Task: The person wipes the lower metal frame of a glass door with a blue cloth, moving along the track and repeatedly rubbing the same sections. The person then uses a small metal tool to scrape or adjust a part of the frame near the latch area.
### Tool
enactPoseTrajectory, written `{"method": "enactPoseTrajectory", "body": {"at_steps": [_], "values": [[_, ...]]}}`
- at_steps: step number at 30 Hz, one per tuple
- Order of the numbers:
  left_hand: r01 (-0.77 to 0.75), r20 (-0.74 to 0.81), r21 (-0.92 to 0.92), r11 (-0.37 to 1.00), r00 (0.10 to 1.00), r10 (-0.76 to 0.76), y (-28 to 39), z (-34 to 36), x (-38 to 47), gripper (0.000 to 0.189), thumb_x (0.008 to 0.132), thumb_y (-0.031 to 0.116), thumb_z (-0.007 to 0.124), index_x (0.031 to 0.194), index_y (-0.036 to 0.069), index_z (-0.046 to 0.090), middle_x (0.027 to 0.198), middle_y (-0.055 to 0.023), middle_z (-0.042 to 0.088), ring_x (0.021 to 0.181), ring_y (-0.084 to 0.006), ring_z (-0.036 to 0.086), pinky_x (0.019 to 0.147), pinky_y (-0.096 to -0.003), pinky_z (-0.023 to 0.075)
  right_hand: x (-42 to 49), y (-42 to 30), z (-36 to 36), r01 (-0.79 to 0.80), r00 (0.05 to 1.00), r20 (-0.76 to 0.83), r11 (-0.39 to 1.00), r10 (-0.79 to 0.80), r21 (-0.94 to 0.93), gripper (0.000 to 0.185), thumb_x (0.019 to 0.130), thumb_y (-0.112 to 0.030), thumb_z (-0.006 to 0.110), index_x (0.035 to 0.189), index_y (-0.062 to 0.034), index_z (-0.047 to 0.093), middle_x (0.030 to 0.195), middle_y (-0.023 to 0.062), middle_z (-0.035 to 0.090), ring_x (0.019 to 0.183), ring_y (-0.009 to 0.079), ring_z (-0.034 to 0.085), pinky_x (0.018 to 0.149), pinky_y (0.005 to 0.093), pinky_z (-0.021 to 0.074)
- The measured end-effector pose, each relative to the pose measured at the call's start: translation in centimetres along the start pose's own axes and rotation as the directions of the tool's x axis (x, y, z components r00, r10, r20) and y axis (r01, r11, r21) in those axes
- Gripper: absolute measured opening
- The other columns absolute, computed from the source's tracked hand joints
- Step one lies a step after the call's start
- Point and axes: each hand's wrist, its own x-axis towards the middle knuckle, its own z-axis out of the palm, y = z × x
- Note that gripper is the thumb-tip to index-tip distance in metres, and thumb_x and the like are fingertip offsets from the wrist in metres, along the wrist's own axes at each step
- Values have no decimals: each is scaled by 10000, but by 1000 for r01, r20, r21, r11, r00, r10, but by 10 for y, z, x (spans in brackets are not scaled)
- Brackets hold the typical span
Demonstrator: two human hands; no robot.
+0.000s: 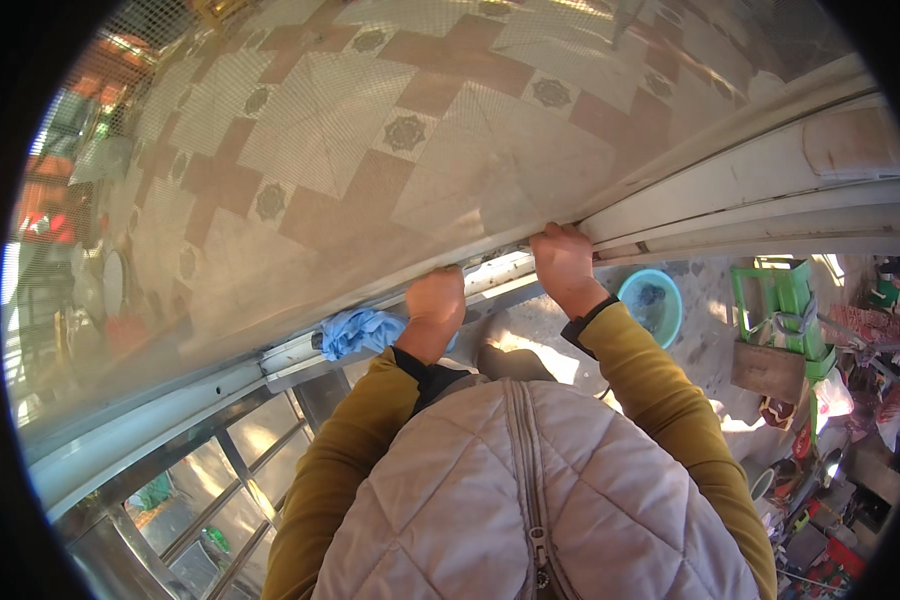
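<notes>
A large mesh screen panel (450,172) fills the view ahead, with a patterned tile floor showing through it. Both of my hands are at its lower edge, just above a white window sill track (495,276). My left hand (435,304) is curled over that edge, and my right hand (562,259) grips it further right, beside the white frame (690,187). The fingertips of both hands are mostly hidden. A crumpled light blue cloth (361,332) lies on the sill just left of my left hand, touching neither hand as far as I can see.
Metal bars (232,465) run below the sill at lower left. On the ground at right stand a turquoise basin (649,307) holding something dark in water and a green metal frame (795,307). Mixed clutter (825,525) lies beyond, at lower right.
</notes>
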Motion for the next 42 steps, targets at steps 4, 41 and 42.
{"method": "enactPoseTrajectory", "body": {"at_steps": [4, 41, 42], "values": [[-45, -20, 88, 995, 999, 47, 12, 6, 8, 166, 788, 116, 583, 895, 63, 698, 929, -154, 689, 806, -349, 685, 683, -460, 552, 4, -15, -3, 67, 998, 9, 998, -68, 6, 84, 733, -112, 634, 781, -82, 696, 879, 102, 638, 868, 283, 642, 731, 399, 539], [-384, -199, -145, 912, 914, 353, 3, -5, -25, 53, 813, 128, 630, 830, 83, 652, 743, -109, 616, 676, -337, 627, 570, -448, 500, -51, 3, -22, 123, 978, -192, 974, -86, 190, 101, 669, -39, 627, 756, -83, 653, 813, 67, 586, 826, 286, 605, 678, 399, 525], [-354, -214, -145, 924, 923, 320, 1, -5, -25, 58, 822, 131, 623, 833, 81, 650, 745, -110, 616, 679, -342, 627, 578, -449, 503, -50, 2, -20, 102, 975, -214, 975, -58, 199, 100, 667, -36, 627, 752, -81, 649, 816, 69, 587, 828, 287, 606, 681, 401, 526]]}}
